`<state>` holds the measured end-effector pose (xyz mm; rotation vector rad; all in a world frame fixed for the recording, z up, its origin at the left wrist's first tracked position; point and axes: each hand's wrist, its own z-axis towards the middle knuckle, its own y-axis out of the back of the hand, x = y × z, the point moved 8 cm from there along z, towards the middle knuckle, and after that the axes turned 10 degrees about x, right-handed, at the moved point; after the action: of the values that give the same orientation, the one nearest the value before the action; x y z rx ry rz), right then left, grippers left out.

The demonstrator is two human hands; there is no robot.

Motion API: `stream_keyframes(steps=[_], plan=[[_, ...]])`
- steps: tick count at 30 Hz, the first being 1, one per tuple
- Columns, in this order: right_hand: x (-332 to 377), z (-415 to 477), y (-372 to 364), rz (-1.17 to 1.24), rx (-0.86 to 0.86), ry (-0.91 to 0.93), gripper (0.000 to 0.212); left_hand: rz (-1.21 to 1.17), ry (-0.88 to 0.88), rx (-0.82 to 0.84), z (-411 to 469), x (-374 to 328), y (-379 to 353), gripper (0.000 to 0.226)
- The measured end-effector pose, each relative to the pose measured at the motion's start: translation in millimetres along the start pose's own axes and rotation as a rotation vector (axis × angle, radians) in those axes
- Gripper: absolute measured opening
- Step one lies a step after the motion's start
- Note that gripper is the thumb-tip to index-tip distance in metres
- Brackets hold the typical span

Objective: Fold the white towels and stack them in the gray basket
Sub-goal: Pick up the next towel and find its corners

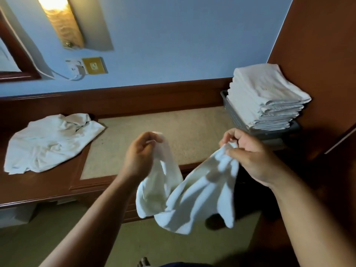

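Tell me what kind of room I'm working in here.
Probably a hotel room: a wall lamp, a brass socket plate, a wooden desk, and a gray basket stacked with identical folded white towels.

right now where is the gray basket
In the head view, the gray basket sits far right on the counter, under the folded towels, beyond the right hand.

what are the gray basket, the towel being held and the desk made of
Gray basket: apparently moulded plastic, matte, its wall a perforated grid. Held towel: soft white cloth, probably cotton terry; it hangs in limp folds, slightly fuzzy. Desk: reddish-brown wood or veneer, faint sheen, moulded edges.
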<state>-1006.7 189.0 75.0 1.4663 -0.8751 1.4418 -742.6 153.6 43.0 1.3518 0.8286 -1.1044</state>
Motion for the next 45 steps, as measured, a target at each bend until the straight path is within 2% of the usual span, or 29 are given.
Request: stream_keyframes(steps=[2, 3, 5, 6, 8, 11, 13, 16, 17, 20, 23, 25, 27, 29, 31, 32, 34, 36, 37, 39, 40, 42, 43, 44, 45], plan=[[12.2, 4.5, -18.9, 0.016, 0.047, 0.084, 0.025, 0.225, -0.066, 0.199, -11.5, -12.4, -30.1, 0.026], [17.7, 7.1, -27.1, 0.004, 0.055, 0.121, 0.028, 0.271, -0.137, 0.305, -18.2, -19.9, -44.1, 0.032], [26.0, 12.7, -38.0, -0.012, 0.017, 0.176, 0.033, 0.25, -0.215, 0.425, -30.2, -33.4, -66.0, 0.022], [27.7, 15.8, -40.1, 0.006, -0.025, 0.193, 0.033, 0.253, -0.233, 0.403, -32.9, -39.1, -68.6, 0.02], [23.5, 20.5, -39.1, 0.089, -0.135, 0.193, 0.034, 0.271, -0.247, 0.294, -33.1, -45.4, -62.4, 0.03], [6.4, 23.9, -36.6, 0.139, -0.216, 0.133, 0.031, 0.157, -0.239, 0.17, -34.1, -50.5, -41.7, 0.036], [-11.8, 26.3, -46.4, 0.126, -0.106, 0.048, 0.029, 0.089, -0.205, 0.088, -35.4, -51.3, -29.3, 0.046], [-39.9, 24.3, -72.5, 0.053, 0.136, -0.08, 0.027, 0.063, -0.187, 0.004, -35.8, -56.6, -17.8, 0.044], [-45.3, 23.8, -75.4, 0.031, 0.138, -0.095, 0.03, 0.072, -0.2, -0.001, -34.5, -58.8, -15.1, 0.042], [-37.8, 23.6, -64.3, 0.002, -0.029, -0.014, 0.044, 0.119, -0.215, 0.03, -29.0, -62.3, -8.3, 0.035], [-7.3, 22.2, -56.3, -0.118, -0.09, 0.143, 0.023, 0.184, -0.107, 0.173, -25.4, -55.9, -16.4, 0.045], [8.0, 20.4, -58.9, -0.162, -0.075, 0.194, 0.016, 0.094, -0.082, 0.146, -26.5, -57.9, -14.8, 0.044], [8.9, 20.9, -63.6, -0.081, 0.005, 0.157, 0.021, -0.066, -0.13, 0.052, -25.9, -69.4, -7.1, 0.033], [-13.6, 23.1, -71.0, -0.154, 0.131, -0.019, 0.029, -0.059, -0.215, -0.029, -22.1, -86.5, 4.3, 0.03], [-62.6, 19.1, -78.0, -0.262, 0.278, -0.213, 0.025, -0.143, -0.23, -0.132, -15.2, -92.4, 22.9, 0.029], [-91.5, 15.6, -74.0, -0.276, 0.268, -0.287, 0.021, -0.202, -0.219, -0.214, -10.8, -92.7, 37.9, 0.029], [-145.8, 4.1, -45.2, -0.264, 0.093, -0.397, 0.022, -0.298, -0.184, -0.431, -9.3, -88.5, 74.5, 0.032], [-178.3, -10.0, -7.3, -0.251, -0.102, -0.432, 0.019, -0.319, -0.147, -0.67, -12.2, -62.0, 126.7, 0.033], [-184.6, -16.3, 8.8, -0.232, -0.171, -0.43, 0.016, -0.299, -0.103, -0.723, -12.7, -42.8, 148.0, 0.034], [-174.0, -22.3, 31.8, -0.207, -0.271, -0.37, 0.021, -0.254, 0.034, -0.665, -1.4, 3.4, 171.8, 0.043], [-157.4, -19.9, 38.5, -0.234, -0.312, -0.305, 0.031, -0.134, 0.05, -0.619, 0.5, 10.9, 167.4, 0.039], [-115.6, -7.0, 36.0, -0.299, -0.298, -0.164, 0.042, 0.164, -0.055, -0.604, -0.7, -4.3, 136.8, 0.033], [-95.2, 1.0, 27.7, -0.313, -0.249, -0.114, 0.038, 0.292, -0.145, -0.601, -4.8, -21.6, 112.6, 0.035], [-75.7, 9.0, 16.8, -0.349, -0.192, -0.083, 0.032, 0.351, -0.234, -0.521, -8.8, -36.3, 81.0, 0.039], [-55.7, 15.2, 5.3, -0.393, -0.142, -0.049, 0.027, 0.356, -0.291, -0.324, -7.8, -42.5, 47.6, 0.044]])
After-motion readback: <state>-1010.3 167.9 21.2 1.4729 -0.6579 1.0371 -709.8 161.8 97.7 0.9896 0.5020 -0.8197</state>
